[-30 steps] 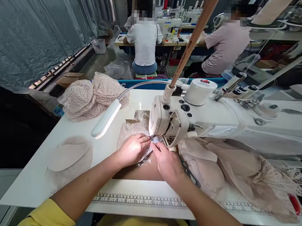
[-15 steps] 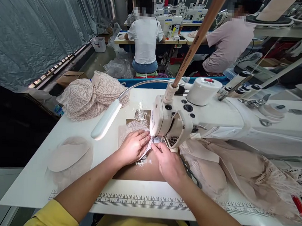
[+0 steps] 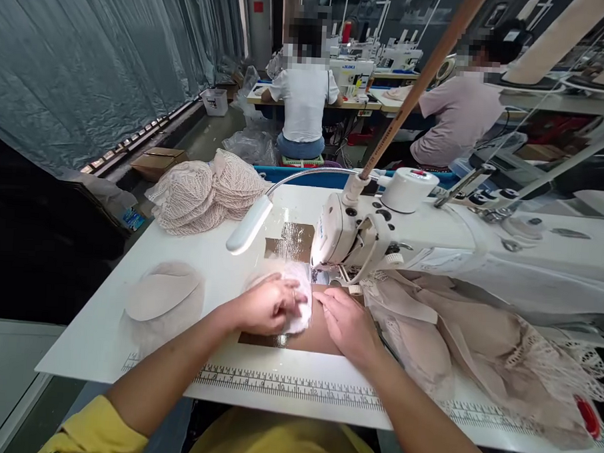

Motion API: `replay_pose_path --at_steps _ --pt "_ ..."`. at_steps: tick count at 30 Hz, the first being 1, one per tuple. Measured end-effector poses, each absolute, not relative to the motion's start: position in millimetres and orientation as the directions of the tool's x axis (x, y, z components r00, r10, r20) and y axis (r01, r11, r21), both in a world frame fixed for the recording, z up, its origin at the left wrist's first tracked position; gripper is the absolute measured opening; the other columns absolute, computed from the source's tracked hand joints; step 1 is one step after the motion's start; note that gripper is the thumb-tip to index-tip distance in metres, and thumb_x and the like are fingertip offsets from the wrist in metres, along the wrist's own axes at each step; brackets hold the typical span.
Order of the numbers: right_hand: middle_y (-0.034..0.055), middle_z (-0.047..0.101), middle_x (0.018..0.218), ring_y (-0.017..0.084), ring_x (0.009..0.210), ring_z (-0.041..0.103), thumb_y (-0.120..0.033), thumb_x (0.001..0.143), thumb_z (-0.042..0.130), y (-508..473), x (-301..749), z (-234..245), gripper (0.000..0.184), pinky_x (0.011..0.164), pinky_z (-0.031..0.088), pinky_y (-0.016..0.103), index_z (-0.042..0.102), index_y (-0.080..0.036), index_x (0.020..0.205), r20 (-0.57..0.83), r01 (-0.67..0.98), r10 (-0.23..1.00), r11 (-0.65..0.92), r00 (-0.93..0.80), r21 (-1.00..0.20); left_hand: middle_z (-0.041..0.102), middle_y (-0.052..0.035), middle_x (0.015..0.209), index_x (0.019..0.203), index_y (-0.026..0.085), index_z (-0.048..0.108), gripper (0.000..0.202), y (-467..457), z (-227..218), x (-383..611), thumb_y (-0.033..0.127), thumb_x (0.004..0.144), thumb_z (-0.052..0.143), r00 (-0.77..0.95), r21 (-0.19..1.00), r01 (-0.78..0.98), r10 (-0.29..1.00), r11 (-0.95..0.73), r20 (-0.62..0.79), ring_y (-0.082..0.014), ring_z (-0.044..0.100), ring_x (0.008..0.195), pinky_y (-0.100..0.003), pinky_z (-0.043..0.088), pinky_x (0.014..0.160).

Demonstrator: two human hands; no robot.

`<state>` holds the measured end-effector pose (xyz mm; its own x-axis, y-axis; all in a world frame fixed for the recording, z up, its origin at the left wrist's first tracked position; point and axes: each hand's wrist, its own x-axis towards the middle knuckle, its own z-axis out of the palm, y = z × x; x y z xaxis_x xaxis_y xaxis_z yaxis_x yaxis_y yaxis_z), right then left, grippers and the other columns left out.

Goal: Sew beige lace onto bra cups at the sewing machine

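Observation:
A pale lace cup piece (image 3: 302,315) lies beside the needle area of a white sewing machine (image 3: 331,234), under bright light. My left hand (image 3: 268,306) rests over it with bent fingers gripping the fabric; its fingertips are slightly blurred. Close to the piece's right edge is my right hand (image 3: 348,322), thumb and forefinger pinched together. Whatever that pinch holds, if anything, is too small to make out. Brown covering (image 3: 322,334) shows on the table beneath both hands.
Stacked lace cups (image 3: 198,192) sit at the back left. A smooth cup with sheer fabric (image 3: 161,297) lies at left. Beige garments (image 3: 458,320) spread at right. A lamp (image 3: 249,225) arches over the table; a ruler strip (image 3: 285,388) runs along the front. Two people work ahead.
The lace piece has turned and lies flatter, its rounded edge now left of the needle. My left hand has drawn back with fingers more bent. The camera view has shifted.

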<state>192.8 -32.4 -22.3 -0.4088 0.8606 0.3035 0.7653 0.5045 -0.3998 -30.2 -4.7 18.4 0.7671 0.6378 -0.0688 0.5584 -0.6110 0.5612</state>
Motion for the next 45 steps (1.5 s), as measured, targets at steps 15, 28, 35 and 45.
replay_pose_path --at_steps 15,28,35,45 --pt "0.0035 0.056 0.077 0.016 0.073 0.048 -0.007 0.082 0.045 -35.8 191.3 -11.6 0.025 0.065 0.035 0.026 0.067 -0.018 0.078 0.247 0.781 0.813 0.578 -0.527 -0.237 0.065 -0.0126 0.12 0.109 0.015 0.066 0.027 -16.7 7.2 -17.1 0.02 0.088 0.049 0.696 0.397 0.585 0.689 -0.707 0.202 -0.0256 0.059 0.113 -0.043 0.049 0.096" --pt "0.0042 0.058 0.08 0.017 0.071 0.048 -0.008 0.087 0.044 -36.3 188.0 -7.6 0.031 0.061 0.031 0.029 0.068 -0.022 0.102 0.13 0.885 0.891 0.45 -0.435 -0.122 0.06 -0.0192 0.125 0.121 0.007 0.059 0.036 -14.2 7.3 -6.6 0.022 0.089 0.049 0.7 0.31 0.627 0.691 -0.715 0.178 -0.0296 0.056 0.116 -0.046 0.05 0.097" --pt "0.0073 0.063 0.084 0.019 0.077 0.053 -0.01 0.088 0.043 -32.9 185.8 -13.1 0.033 0.064 0.036 0.03 0.067 -0.021 0.109 0.145 0.912 0.915 0.393 -0.376 -0.117 0.055 -0.02 0.132 0.124 0.007 0.057 0.039 0.6 1.1 -5.6 0.023 0.089 0.05 0.727 0.326 0.599 0.668 -0.731 0.16 -0.029 0.052 0.122 -0.043 0.048 0.101" --pt "0.0042 0.064 0.084 0.017 0.076 0.055 -0.01 0.087 0.043 -31.8 187.3 -12.0 0.036 0.065 0.037 0.027 0.067 -0.025 0.11 0.132 0.9 0.914 0.402 -0.384 -0.167 0.049 -0.0171 0.139 0.129 0.011 0.054 0.048 23.4 3.1 -17.7 0.014 0.082 0.051 0.82 0.26 0.54 0.57 -0.801 0.052 -0.0297 0.046 0.129 -0.047 0.041 0.106"
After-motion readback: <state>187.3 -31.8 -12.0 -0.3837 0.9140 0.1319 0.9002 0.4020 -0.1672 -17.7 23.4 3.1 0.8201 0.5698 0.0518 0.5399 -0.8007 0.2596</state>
